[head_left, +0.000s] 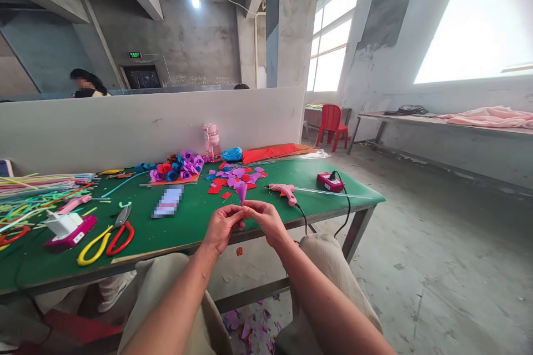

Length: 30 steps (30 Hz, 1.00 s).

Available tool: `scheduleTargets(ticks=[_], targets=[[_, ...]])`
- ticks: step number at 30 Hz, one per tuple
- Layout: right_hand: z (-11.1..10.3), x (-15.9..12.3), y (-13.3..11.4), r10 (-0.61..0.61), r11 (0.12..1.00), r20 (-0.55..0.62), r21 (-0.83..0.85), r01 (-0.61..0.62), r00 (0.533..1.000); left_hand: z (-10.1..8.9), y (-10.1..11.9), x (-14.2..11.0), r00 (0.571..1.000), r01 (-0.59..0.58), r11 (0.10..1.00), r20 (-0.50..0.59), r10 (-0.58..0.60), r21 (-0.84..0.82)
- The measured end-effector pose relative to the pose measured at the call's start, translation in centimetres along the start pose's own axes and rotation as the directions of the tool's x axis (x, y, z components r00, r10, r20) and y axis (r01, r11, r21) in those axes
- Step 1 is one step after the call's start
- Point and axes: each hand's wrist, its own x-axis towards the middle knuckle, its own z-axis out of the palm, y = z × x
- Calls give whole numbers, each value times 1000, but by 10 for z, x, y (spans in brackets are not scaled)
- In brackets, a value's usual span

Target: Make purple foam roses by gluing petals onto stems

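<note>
Between both hands, at the table's front edge, stands a small purple paper cone, wide end up. My left hand pinches its narrow lower end from the left. From the right, my right hand has its thumb and fingertips closed on the same end, touching the left fingers. Just behind the cone lie cut purple, red and blue paper pieces. A pink glue gun rests on the table right of the cone, its nozzle pointing left.
Finished paper flowers are heaped behind a phone. Scissors with red and yellow handles lie at left, near a magenta power strip and colored sticks. A pink bottle stands against the white partition.
</note>
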Motion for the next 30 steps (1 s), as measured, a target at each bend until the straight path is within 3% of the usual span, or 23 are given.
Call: scheduleTargets(ticks=[12,19,25,30], targets=[[9,1,1,-55,998,-83,3,55,995,0,-5,0,999,32,999,1,-32,10],[10,-3,-2,-318,934,22,-167,317,948,-5,-2,0,978,-203,965,-7,207,167],[6,-5,2,-328,923,92,-183,339,940,-8,-5,0,972,-229,952,-7,235,205],[-4,-6,4,-345,868,88,-349,353,935,-17,4,7,926,-336,869,-40,374,363]])
